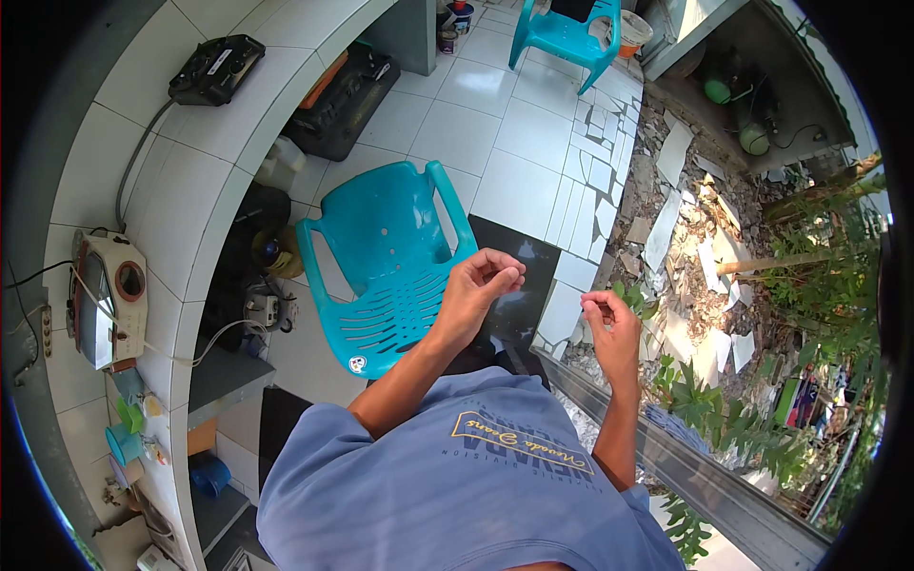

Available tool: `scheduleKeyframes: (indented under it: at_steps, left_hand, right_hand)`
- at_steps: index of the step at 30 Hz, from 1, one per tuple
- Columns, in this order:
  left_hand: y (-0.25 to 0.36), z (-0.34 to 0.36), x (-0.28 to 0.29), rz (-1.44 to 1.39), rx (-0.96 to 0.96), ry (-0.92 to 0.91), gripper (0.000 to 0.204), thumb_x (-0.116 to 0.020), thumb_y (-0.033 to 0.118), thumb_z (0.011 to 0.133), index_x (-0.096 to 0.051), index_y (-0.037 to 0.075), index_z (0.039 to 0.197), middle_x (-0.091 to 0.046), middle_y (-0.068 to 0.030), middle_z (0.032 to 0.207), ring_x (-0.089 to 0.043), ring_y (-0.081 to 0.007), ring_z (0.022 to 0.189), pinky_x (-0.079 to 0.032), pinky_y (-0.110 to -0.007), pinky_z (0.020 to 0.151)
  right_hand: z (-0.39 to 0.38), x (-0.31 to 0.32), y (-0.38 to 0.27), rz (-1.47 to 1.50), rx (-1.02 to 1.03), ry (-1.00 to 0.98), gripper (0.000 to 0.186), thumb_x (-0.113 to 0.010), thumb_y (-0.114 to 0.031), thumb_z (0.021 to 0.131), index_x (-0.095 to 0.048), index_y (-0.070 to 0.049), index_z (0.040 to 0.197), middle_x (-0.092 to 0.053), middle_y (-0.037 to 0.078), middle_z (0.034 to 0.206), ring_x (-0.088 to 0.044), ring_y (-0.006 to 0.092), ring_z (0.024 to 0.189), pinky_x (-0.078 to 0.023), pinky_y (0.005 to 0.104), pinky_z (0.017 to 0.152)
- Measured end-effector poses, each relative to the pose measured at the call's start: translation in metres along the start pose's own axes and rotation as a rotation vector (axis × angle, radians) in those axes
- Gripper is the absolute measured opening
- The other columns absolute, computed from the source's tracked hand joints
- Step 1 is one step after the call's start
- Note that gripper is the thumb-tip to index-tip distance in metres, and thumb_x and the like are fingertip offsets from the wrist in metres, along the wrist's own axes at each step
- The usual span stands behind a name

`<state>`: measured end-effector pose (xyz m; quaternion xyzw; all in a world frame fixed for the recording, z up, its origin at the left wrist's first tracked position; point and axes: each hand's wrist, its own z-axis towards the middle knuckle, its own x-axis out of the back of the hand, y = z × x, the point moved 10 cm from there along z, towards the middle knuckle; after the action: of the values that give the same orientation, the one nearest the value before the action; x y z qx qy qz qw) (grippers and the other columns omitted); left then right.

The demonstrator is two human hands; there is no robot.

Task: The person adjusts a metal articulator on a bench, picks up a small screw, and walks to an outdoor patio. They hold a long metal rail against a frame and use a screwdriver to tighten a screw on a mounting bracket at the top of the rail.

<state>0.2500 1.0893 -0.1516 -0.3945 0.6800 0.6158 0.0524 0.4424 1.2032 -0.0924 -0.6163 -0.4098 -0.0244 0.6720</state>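
Observation:
In front of my chest my left hand (479,290) is raised with its fingers curled in and the thumb against the index finger. Whatever sits in that pinch, if anything, is too small to make out. A short way to its right and slightly lower is my right hand (614,333), thumb and fingertips pressed together. At its fingertips shows a tiny dark speck that I cannot name. The hands are apart. Behind my left hand stands a teal plastic armchair (373,228) with a slotted seat, its right armrest close to my knuckles.
Left runs a white-tiled counter (205,181) with a black device (217,70) and an old cream appliance (112,295). A black case (338,109) lies beneath it. Another teal chair (562,40) stands far off. At right a metal rail (685,452) borders rubble (709,257) and plants.

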Motion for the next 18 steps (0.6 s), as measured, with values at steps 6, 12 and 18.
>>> scheduleKeyframes:
  at_steps: [6, 12, 18]
  left_hand:
    - [0.062, 0.060, -0.004, -0.236, -0.168, 0.203, 0.013, -0.068, 0.008, 0.093, -0.064, 0.002, 0.104, -0.067, -0.0111, 0.106, -0.066, -0.0157, 0.095, -0.054, -0.027, 0.087]
    - [0.076, 0.129, -0.038, -0.319, -0.290, 0.251, 0.016, -0.067, 0.007, 0.093, -0.065, 0.000, 0.108, -0.066, -0.0123, 0.110, -0.066, -0.0149, 0.097, -0.055, -0.025, 0.088]
    - [0.072, 0.228, -0.097, -0.324, -0.345, 0.299, 0.019, -0.066, 0.005, 0.094, -0.065, -0.001, 0.111, -0.066, -0.0129, 0.113, -0.067, -0.0147, 0.097, -0.056, -0.024, 0.088]
  right_hand:
    - [0.105, -0.030, -0.016, -0.026, 0.135, -0.305, 0.015, -0.065, -0.013, 0.093, -0.068, 0.000, 0.099, -0.070, 0.011, 0.087, -0.067, 0.0175, 0.074, -0.052, 0.0291, 0.070]
    - [0.215, -0.013, 0.008, -0.024, 0.207, -0.422, 0.016, -0.065, -0.014, 0.093, -0.069, 0.001, 0.099, -0.071, 0.012, 0.088, -0.067, 0.0194, 0.073, -0.053, 0.0314, 0.069]
    - [0.336, 0.047, 0.030, -0.056, 0.332, -0.480, 0.016, -0.064, -0.014, 0.094, -0.069, 0.001, 0.097, -0.070, 0.012, 0.086, -0.067, 0.0200, 0.071, -0.053, 0.0310, 0.066]
